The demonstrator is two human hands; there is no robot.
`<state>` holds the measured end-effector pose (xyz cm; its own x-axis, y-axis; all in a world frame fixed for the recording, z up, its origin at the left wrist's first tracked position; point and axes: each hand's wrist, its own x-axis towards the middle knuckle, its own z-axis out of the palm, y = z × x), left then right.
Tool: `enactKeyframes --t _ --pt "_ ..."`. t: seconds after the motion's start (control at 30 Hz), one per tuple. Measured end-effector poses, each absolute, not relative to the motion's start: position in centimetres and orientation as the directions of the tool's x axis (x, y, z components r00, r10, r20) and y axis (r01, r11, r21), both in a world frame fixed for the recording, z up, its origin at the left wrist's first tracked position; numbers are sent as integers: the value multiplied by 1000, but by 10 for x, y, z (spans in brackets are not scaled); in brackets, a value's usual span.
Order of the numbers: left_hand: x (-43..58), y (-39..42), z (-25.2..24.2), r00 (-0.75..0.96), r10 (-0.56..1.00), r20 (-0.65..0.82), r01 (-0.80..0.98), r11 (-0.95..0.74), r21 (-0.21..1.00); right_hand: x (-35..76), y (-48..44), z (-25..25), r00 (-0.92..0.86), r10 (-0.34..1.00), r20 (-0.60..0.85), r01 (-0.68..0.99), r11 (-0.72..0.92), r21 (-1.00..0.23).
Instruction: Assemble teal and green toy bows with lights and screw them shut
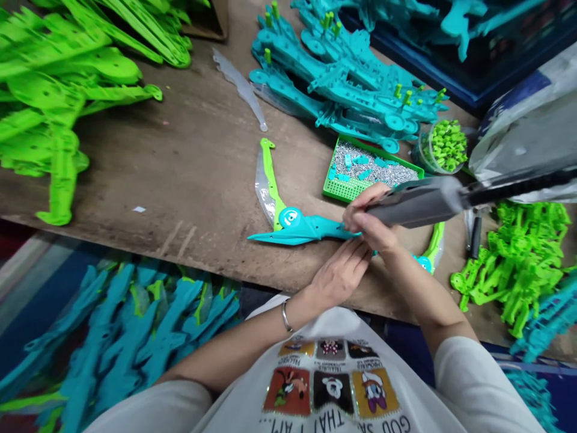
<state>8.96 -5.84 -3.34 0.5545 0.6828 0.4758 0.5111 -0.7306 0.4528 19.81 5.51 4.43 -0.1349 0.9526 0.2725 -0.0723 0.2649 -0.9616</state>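
A teal and green plastic toy piece lies on the wooden workbench in front of me. My right hand is wrapped round a grey electric screwdriver, whose tip meets the toy's right end. My left hand, with a bangle at the wrist, rests flat against the bench edge just below the toy, fingers stretched toward it. A clear plastic strip is attached along the toy's green arm.
A green tray of small screws and teal bits sits behind the toy, beside a tub of green pegs. Teal assembled parts are piled behind; green parts lie at left and right. Finished teal pieces fill a bin below.
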Motion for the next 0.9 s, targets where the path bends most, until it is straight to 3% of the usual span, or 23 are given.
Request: enactKeyframes --t 0.07,0.13,0.27,0.47,0.7,0.9 --pt "89 -58 -33 568 678 465 513 -734 445 210 65 54 -12 928 372 -102 369 -924" --pt "88 -58 -33 576 670 468 515 -742 429 226 79 60 169 891 422 -32 433 -901" --pt "88 -57 -34 577 654 489 521 -756 396 251 103 55 369 827 424 108 415 -903" --pt "88 -56 -31 563 662 495 505 -749 428 260 113 32 385 827 410 179 369 -912" --pt "89 -56 -34 559 659 502 503 -752 427 264 117 21 372 827 422 142 399 -906" --pt "91 -57 -37 553 670 495 502 -742 444 262 117 32 359 830 427 144 403 -904"
